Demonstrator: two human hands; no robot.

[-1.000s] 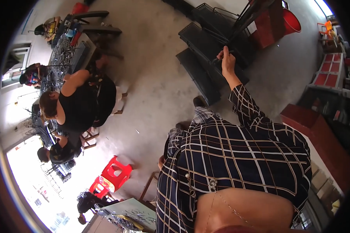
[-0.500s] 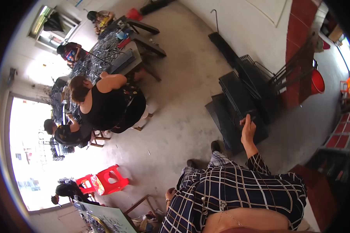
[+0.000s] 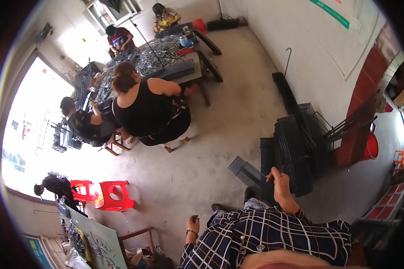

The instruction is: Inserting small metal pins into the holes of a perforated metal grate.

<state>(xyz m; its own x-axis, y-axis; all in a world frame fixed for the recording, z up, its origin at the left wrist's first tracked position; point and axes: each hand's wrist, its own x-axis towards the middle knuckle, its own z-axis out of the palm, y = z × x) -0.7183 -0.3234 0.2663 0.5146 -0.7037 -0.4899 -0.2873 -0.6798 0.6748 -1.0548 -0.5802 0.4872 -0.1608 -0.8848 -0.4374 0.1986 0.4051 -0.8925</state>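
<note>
My right hand (image 3: 281, 186) is raised in front of my body with its fingers curled in. It appears just over dark metal panels, and whether it touches or grips one is hidden. A black perforated mesh panel (image 3: 244, 171) lies tilted just left of that hand, by my feet. Beyond the hand, a stack of black panels (image 3: 288, 145) stands on the floor. My left hand (image 3: 193, 226), with a bracelet at the wrist, hangs at my left side. Its fingers are loosely curled, and no thing shows in it.
Several people sit around a table heaped with metal pieces (image 3: 152, 51); one in a black top (image 3: 143, 107) is closest. Red plastic stools (image 3: 114, 196) stand at the left. A green-topped table (image 3: 98, 237) holds small parts at lower left. A red bucket (image 3: 371, 145) is at the right.
The view has swung, so the room appears shifted and turned. My right hand now appears lower, by the mesh panel. My left hand has come out farther from my side.
</note>
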